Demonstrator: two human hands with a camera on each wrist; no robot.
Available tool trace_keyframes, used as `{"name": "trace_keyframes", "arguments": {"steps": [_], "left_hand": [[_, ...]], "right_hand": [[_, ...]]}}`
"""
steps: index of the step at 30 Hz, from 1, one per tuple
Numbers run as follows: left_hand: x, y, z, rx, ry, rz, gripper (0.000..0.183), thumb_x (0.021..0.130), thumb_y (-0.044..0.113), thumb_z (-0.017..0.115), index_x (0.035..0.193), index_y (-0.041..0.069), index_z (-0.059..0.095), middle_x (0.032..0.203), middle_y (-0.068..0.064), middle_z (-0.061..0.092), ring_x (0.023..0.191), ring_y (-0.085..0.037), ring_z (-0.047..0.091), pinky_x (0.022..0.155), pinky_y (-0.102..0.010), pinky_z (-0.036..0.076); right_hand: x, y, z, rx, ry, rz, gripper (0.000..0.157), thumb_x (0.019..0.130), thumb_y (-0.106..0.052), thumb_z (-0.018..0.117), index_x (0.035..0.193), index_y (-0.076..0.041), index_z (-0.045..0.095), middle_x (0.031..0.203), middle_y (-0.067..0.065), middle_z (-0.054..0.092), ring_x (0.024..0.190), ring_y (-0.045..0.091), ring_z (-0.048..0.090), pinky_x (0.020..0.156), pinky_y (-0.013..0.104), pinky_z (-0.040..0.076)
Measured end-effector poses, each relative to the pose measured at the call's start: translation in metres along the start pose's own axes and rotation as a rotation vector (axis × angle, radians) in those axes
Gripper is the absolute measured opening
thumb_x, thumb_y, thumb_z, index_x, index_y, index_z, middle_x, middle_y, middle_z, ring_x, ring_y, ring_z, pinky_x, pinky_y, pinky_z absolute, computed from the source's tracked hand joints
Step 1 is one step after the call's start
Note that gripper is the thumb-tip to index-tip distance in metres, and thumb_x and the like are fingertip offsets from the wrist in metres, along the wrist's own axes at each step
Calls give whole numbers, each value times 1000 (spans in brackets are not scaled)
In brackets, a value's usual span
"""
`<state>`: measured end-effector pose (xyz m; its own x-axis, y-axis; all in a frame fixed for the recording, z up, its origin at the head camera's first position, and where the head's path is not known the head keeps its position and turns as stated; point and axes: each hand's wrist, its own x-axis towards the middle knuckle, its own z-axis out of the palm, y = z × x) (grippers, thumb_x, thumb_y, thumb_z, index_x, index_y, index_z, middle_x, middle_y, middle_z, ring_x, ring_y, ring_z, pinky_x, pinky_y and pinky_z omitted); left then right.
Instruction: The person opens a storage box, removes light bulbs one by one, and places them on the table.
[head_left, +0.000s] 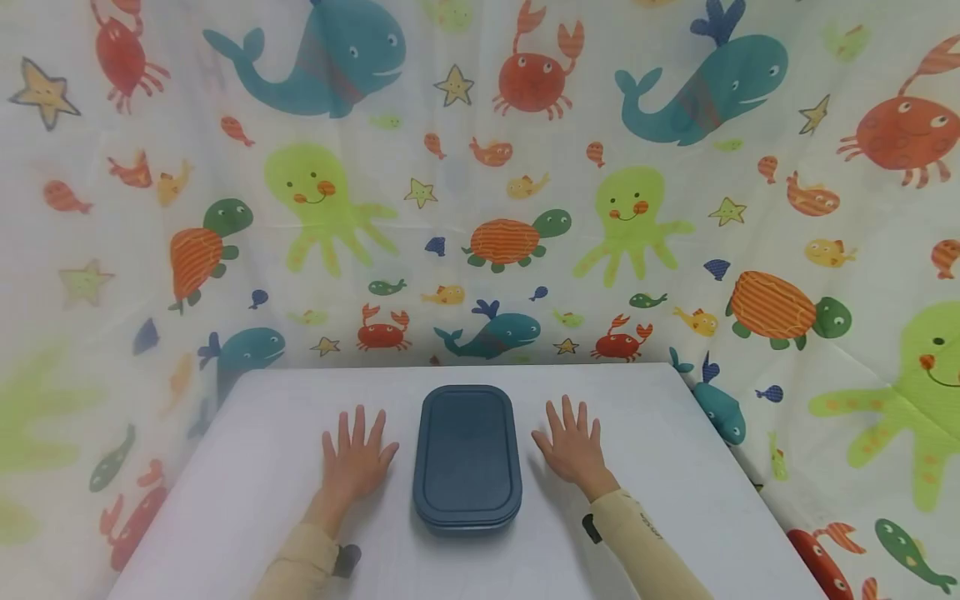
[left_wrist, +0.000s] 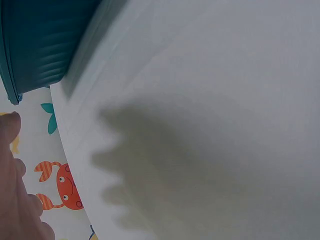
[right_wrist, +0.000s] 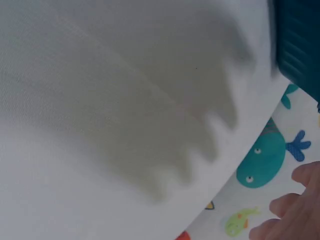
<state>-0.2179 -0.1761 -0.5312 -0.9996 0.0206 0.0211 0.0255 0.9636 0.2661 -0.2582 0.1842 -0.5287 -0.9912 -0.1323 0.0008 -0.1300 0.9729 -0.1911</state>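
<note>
Appearing only in wrist views are container ridges [left_wrist: 52,61].

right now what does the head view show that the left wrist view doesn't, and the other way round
Only the head view: the right hand, the sleeves and the flat top of the box.
Only the left wrist view: the box's ridged side and a clear finger-shaped shadow.
Both: the left hand, the box, the table and the sea-animal cloth.
</note>
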Motion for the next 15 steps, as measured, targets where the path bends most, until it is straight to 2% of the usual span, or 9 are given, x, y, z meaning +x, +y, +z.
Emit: {"name": "trace_keyframes", "arguments": {"steps": [8,12,15], "left_hand": [[-1,0,0,-23,5,8,71,97,40,53,154,7,26,159,-27,10,144,-51,2,110,-73,1],[0,3,1,-84,-14,33,71,99,42,50,155,7,23,159,-27,10,144,-51,3,110,-72,3],[-1,8,2,-175,-44,77,71,100,45,46,155,7,21,159,-27,9,144,-50,2,109,-73,3]], "right_hand": [[-2,-8,-3,-9,-2,-25,72,99,-52,44,155,-10,27,161,20,14,145,48,8,113,69,10],[-4,-14,-7,-10,-14,-47,71,99,-52,43,155,-11,26,161,19,16,145,47,8,113,68,11],[-7,-20,-9,-4,-31,-72,71,99,-53,42,155,-12,26,161,18,17,146,46,10,114,67,11]]}}
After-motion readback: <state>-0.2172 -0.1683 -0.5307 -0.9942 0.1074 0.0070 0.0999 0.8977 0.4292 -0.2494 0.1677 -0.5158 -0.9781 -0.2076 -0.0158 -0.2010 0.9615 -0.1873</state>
